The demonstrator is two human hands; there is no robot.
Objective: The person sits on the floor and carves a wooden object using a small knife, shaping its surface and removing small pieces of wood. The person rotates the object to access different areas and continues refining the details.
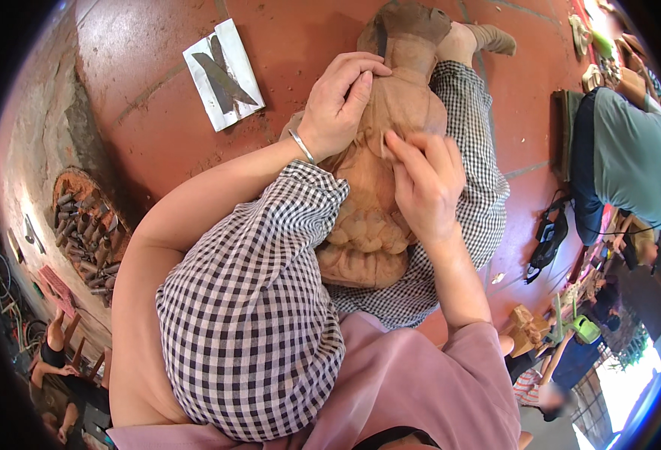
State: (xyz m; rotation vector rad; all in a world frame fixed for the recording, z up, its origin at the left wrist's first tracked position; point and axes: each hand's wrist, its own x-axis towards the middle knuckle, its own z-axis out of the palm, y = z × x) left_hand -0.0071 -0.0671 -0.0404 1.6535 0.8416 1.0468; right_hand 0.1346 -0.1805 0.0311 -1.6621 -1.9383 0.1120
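Observation:
A brown carved wooden figure (375,191) lies across my lap, its rounded head end away from me and its scalloped base near me. My left hand (338,101) lies on its upper part beside the neck, fingers stretched over the wood and thumb apart. Against the middle of the figure presses my right hand (428,180), its thumb and fingers closed in a pinch. A small pale edge shows at those fingertips, but most of what they hold is hidden.
Dark flat blades (221,79) lie crossed on white paper (245,110) on the red tiled floor (143,45). At left, a round basket (86,225) holds many carving tools. A black bag (548,240) lies right, near a seated person (630,157). Wood blocks (525,330) are nearer me.

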